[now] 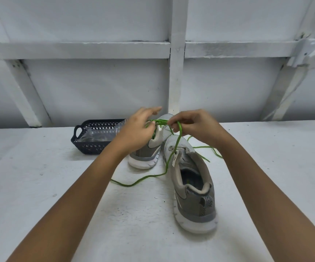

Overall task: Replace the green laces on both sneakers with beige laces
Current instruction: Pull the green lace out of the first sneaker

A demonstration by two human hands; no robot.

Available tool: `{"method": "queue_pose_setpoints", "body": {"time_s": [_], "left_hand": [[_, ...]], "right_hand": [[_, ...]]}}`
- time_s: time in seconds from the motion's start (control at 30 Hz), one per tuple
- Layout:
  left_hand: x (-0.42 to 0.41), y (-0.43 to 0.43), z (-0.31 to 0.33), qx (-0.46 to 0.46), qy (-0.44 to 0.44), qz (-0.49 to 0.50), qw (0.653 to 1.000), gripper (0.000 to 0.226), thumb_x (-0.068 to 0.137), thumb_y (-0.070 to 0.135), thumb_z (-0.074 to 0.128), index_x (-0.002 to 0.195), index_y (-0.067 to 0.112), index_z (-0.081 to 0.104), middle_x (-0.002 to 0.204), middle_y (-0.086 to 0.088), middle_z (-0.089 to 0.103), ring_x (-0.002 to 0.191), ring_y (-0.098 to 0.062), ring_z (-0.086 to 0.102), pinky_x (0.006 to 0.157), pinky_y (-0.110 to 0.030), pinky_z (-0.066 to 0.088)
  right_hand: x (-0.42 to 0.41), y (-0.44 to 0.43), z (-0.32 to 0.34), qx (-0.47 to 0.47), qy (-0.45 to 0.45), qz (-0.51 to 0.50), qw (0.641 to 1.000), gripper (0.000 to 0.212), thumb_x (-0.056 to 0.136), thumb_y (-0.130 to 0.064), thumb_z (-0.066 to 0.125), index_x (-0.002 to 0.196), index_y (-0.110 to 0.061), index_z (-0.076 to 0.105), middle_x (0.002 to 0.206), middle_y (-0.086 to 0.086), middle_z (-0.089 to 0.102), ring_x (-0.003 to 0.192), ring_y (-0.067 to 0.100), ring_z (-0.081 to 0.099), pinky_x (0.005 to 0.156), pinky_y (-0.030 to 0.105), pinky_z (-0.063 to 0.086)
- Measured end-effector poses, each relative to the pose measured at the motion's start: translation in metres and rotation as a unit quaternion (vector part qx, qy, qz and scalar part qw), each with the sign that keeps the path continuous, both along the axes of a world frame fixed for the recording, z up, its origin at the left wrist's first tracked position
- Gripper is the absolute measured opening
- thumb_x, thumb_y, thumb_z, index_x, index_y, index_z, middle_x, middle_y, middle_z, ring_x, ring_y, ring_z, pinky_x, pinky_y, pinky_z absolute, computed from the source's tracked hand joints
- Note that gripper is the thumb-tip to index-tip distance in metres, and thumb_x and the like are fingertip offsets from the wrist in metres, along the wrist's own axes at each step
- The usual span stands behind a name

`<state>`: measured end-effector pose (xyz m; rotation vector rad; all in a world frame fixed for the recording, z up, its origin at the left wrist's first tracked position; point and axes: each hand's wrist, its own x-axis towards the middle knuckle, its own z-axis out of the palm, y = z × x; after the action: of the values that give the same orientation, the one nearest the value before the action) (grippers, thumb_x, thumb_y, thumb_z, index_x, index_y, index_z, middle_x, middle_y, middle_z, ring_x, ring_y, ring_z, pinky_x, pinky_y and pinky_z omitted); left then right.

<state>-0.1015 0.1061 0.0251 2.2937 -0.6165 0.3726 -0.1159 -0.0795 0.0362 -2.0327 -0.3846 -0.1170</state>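
We work at a white table [39,186], scuffed and speckled, set against a white framed wall [96,87].

Nearest to us stands the near sneaker [194,186], heel toward us and toe pointing away, a little right of centre. Its eyelets look bare. A loose green lace [139,181] trails off the table to its left, climbs across its tongue and rises to our right hand [192,125].

Just beyond, toe close to the wall post, sits the far sneaker [147,154]. Its long axis also runs away from us, tilted slightly to the right. Both hands hover close together right over its throat. The right hand pinches the green lace between thumb and fingers. The left hand [136,129] seems to hold the other end of a short taut stretch, with its forefinger straight. The left hand sits more squarely over this shoe, so we judge that it would steady it while the right draws the lace out toward us.

We count two sneakers. More green cord [204,147] lies right of the near shoe, and we cannot tell whether it is a second lace. Farthest left is one dark basket [88,146] holding clear packets [100,133]. No beige laces are plainly visible.
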Motion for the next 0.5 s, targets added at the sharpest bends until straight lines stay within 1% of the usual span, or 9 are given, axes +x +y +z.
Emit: {"method": "queue_pose_setpoints", "body": {"time_s": [0.07,0.1,0.17,0.2,0.27,0.33,0.37,0.43,0.5], "left_hand": [[-0.002,-0.001,0.005,0.043,0.013,-0.039,0.998,0.038,0.095,0.014,0.049,0.132,0.023,0.054,0.124,0.007,0.055,0.109,-0.002,0.050,0.087,-0.007,0.033],[-0.002,-0.002,0.007,0.047,0.033,-0.052,0.997,0.034,0.095,0.017,0.051,0.126,0.024,0.059,0.119,0.009,0.060,0.107,-0.002,0.054,0.085,-0.012,0.038],[-0.003,-0.001,0.008,0.035,0.077,-0.066,0.994,0.023,0.094,0.018,0.053,0.111,0.024,0.068,0.098,0.011,0.069,0.090,-0.002,0.061,0.076,-0.017,0.045],[-0.003,-0.001,0.007,0.031,0.091,-0.066,0.993,0.019,0.094,0.017,0.053,0.104,0.022,0.069,0.088,0.011,0.068,0.081,-0.003,0.060,0.071,-0.019,0.045],[-0.002,0.000,0.005,0.036,0.099,-0.052,0.993,0.015,0.095,0.015,0.050,0.096,0.019,0.065,0.078,0.009,0.062,0.072,-0.009,0.056,0.064,-0.023,0.041],[0.000,0.001,0.003,0.035,0.084,-0.022,0.996,0.013,0.098,0.013,0.045,0.093,0.019,0.056,0.076,0.009,0.059,0.074,-0.013,0.055,0.066,-0.028,0.041],[0.001,0.002,0.002,0.020,0.083,-0.010,0.996,0.013,0.099,0.012,0.042,0.093,0.018,0.053,0.077,0.009,0.058,0.074,-0.013,0.055,0.068,-0.028,0.041],[0.003,0.004,0.002,-0.016,0.101,0.007,0.995,0.014,0.100,0.011,0.037,0.097,0.015,0.050,0.079,0.007,0.058,0.075,-0.014,0.055,0.069,-0.027,0.041],[0.006,0.008,0.002,-0.018,0.099,0.038,0.994,0.016,0.100,0.012,0.034,0.101,0.013,0.050,0.085,0.002,0.057,0.076,-0.015,0.051,0.066,-0.027,0.037]], "right_hand": [[-0.004,0.004,0.001,0.010,0.003,0.044,0.999,0.021,0.086,0.001,0.062,0.084,-0.018,0.070,0.078,0.011,0.066,0.077,0.015,0.060,0.072,0.029,0.052],[-0.005,0.005,0.001,0.017,0.003,0.056,0.998,0.020,0.086,0.002,0.061,0.084,-0.016,0.069,0.076,0.007,0.066,0.074,0.013,0.060,0.069,0.024,0.051],[-0.005,0.008,-0.001,0.029,0.009,0.059,0.998,0.019,0.087,0.002,0.060,0.084,-0.015,0.068,0.075,0.003,0.066,0.069,0.009,0.062,0.065,0.019,0.051],[-0.005,0.009,-0.003,0.045,0.022,0.054,0.997,0.019,0.088,0.003,0.059,0.086,-0.015,0.066,0.075,0.003,0.066,0.067,0.009,0.064,0.063,0.019,0.052],[-0.005,0.011,-0.008,0.129,0.086,0.037,0.987,0.017,0.092,0.003,0.052,0.098,-0.011,0.059,0.073,0.005,0.066,0.063,0.014,0.067,0.060,0.024,0.055],[-0.008,0.015,-0.009,0.245,0.206,0.036,0.947,0.015,0.098,-0.002,0.040,0.106,-0.008,0.051,0.071,0.010,0.065,0.060,0.023,0.068,0.059,0.033,0.059],[-0.010,0.016,-0.009,0.272,0.263,0.050,0.924,0.013,0.100,-0.008,0.038,0.106,-0.008,0.049,0.070,0.012,0.065,0.059,0.024,0.067,0.060,0.035,0.059],[-0.014,0.016,-0.010,0.233,0.328,0.089,0.911,0.023,0.101,-0.026,0.038,0.102,-0.008,0.053,0.065,0.010,0.063,0.053,0.021,0.062,0.055,0.030,0.056],[-0.015,0.014,-0.009,0.165,0.299,0.104,0.934,0.030,0.100,-0.032,0.041,0.094,-0.008,0.059,0.056,0.002,0.054,0.045,0.012,0.050,0.046,0.022,0.047]]}}
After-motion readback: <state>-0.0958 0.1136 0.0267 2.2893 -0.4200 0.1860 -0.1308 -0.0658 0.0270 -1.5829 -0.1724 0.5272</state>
